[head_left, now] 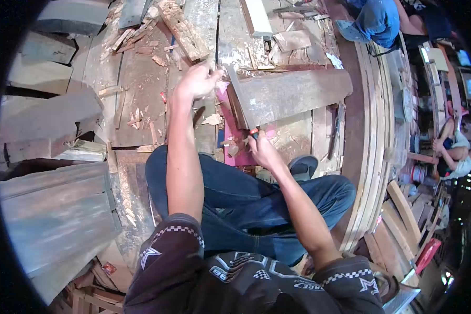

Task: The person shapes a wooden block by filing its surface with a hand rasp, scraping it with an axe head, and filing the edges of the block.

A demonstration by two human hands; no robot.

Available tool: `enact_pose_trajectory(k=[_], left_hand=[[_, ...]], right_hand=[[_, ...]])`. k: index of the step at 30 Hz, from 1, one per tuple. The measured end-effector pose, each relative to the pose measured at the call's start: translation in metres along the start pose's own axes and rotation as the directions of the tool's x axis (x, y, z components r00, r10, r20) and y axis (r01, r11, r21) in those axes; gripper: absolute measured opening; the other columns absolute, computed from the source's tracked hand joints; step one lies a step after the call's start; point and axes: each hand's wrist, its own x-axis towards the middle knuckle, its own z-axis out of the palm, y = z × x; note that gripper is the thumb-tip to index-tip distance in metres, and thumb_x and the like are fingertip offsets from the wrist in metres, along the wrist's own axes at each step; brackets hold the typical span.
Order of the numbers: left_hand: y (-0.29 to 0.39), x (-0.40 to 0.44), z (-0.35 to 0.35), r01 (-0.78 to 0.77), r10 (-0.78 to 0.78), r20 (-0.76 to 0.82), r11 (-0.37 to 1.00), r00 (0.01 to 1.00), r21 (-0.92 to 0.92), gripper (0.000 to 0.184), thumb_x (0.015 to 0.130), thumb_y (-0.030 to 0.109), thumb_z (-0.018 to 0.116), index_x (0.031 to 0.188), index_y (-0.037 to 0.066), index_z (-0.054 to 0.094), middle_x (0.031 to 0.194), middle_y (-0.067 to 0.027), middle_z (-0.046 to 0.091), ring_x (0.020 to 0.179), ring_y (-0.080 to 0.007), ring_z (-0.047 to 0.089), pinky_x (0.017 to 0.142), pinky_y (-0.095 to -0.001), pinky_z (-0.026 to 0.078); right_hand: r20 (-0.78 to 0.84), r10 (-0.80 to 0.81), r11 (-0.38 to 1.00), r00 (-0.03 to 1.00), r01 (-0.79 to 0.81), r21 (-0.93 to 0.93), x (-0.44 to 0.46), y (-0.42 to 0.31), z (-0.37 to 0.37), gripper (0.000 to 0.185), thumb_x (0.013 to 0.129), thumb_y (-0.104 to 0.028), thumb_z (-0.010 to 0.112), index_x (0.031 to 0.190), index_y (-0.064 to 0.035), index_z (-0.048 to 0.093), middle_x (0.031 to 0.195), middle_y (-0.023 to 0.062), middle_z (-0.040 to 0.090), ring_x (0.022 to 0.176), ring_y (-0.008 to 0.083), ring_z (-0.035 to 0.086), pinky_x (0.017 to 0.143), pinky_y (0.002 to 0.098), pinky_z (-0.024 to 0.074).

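Observation:
My right hand (264,149) is closed round the orange and black handle of a long flat metal tool (239,96), which looks like a file. Its grey blade lies along the near-left end of a thick wooden plank (298,94), pointing away from me. Close to the blade's far tip is my left hand (198,82), its fingers bent and the thumb apart from them; I see nothing in it. The plank rests at a slant on the floor, above a pink sheet (231,133) strewn with wood chips.
Heavy timber blocks (52,123) are stacked at the left. A rough beam (183,31) lies ahead among splinters. A dark bar-like tool (336,130) lies right of the plank. Long boards (374,136) run along the right; people (374,23) sit beyond them.

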Motion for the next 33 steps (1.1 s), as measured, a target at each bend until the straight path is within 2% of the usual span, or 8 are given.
enact_pose_trajectory(k=[4,8,14,15,20,25,29,33], left_hand=[[0.002,0.001,-0.002,0.022,-0.022,0.024,0.999,0.999,-0.031,0.055,0.096,0.045,0.053,0.132,0.004,0.054,0.126,-0.0234,0.06,0.118,-0.036,0.058,0.101,-0.0408,0.044],[-0.002,0.005,0.003,0.005,-0.005,0.0,0.998,1.0,-0.06,0.054,0.095,0.041,0.055,0.128,-0.001,0.055,0.119,-0.0267,0.061,0.114,-0.0377,0.059,0.099,-0.0417,0.045],[0.001,-0.001,0.006,-0.1,0.103,-0.139,0.995,0.985,0.028,0.05,0.093,0.04,0.058,0.112,-0.007,0.061,0.111,-0.0288,0.064,0.108,-0.04,0.062,0.095,-0.0439,0.047],[0.004,-0.002,-0.001,-0.043,0.043,-0.007,0.998,0.999,-0.053,0.05,0.093,0.041,0.057,0.111,-0.006,0.062,0.113,-0.0284,0.064,0.109,-0.0396,0.061,0.095,-0.0438,0.047],[-0.001,0.005,-0.003,0.045,-0.047,0.066,0.999,0.997,0.019,0.065,0.096,0.044,0.054,0.139,-0.004,0.044,0.138,-0.028,0.049,0.13,-0.0362,0.048,0.108,-0.0384,0.038],[0.003,0.005,0.002,-0.009,0.003,0.046,0.992,0.999,0.126,0.065,0.096,0.046,0.053,0.14,-0.002,0.045,0.139,-0.0264,0.049,0.13,-0.0359,0.047,0.109,-0.038,0.038],[-0.003,0.005,-0.005,-0.004,0.003,0.074,1.0,0.997,0.011,0.064,0.095,0.047,0.052,0.138,-0.001,0.047,0.136,-0.0264,0.051,0.126,-0.0369,0.052,0.105,-0.0389,0.041],[0.007,-0.001,-0.008,0.058,-0.065,0.106,0.996,0.992,0.065,0.06,0.095,0.047,0.052,0.132,0.0,0.053,0.127,-0.0265,0.058,0.119,-0.0383,0.056,0.102,-0.0405,0.043]], right_hand=[[-0.018,-0.059,0.997,0.998,0.06,0.046,-0.044,0.005,-0.003,0.038,0.098,-0.026,0.048,0.115,0.008,0.046,0.089,0.0377,0.061,0.097,0.0533,0.059,0.079,0.0558,0.0472],[0.101,0.142,0.988,0.985,-0.147,0.047,-0.043,-0.005,-0.009,0.04,0.097,-0.026,0.05,0.114,0.0105,0.043,0.096,0.0391,0.061,0.097,0.0534,0.059,0.081,0.0568,0.0468],[0.005,0.028,0.996,1.0,-0.028,0.089,-0.021,-0.013,-0.007,0.041,0.098,-0.028,0.048,0.112,0.0104,0.045,0.095,0.0378,0.061,0.098,0.0537,0.058,0.084,0.0545,0.0464],[0.013,0.018,0.993,1.0,-0.019,0.116,-0.03,-0.011,-0.009,0.041,0.099,-0.028,0.048,0.115,0.0103,0.045,0.096,0.0368,0.062,0.098,0.0535,0.058,0.085,0.0539,0.0462],[0.031,0.054,0.994,0.998,-0.057,0.088,-0.041,0.023,0.006,0.045,0.099,-0.031,0.048,0.114,0.0102,0.039,0.091,0.0401,0.061,0.097,0.0539,0.059,0.078,0.0566,0.0476],[-0.051,0.062,0.987,0.997,-0.054,0.148,-0.02,-0.009,0.01,0.045,0.098,-0.029,0.049,0.119,0.0075,0.034,0.086,0.0394,0.06,0.089,0.0556,0.059,0.076,0.0577,0.0462],[-0.181,0.059,0.99,0.982,-0.035,0.135,-0.03,-0.005,0.007,0.029,0.092,-0.025,0.057,0.103,0.0018,0.058,0.085,0.0288,0.064,0.084,0.0456,0.064,0.073,0.0494,0.0498],[-0.358,-0.165,0.981,0.919,0.192,0.04,-0.028,0.003,0.006,0.028,0.089,-0.017,0.061,0.107,0.0033,0.055,0.077,0.0276,0.064,0.078,0.046,0.064,0.067,0.0503,0.0504]])
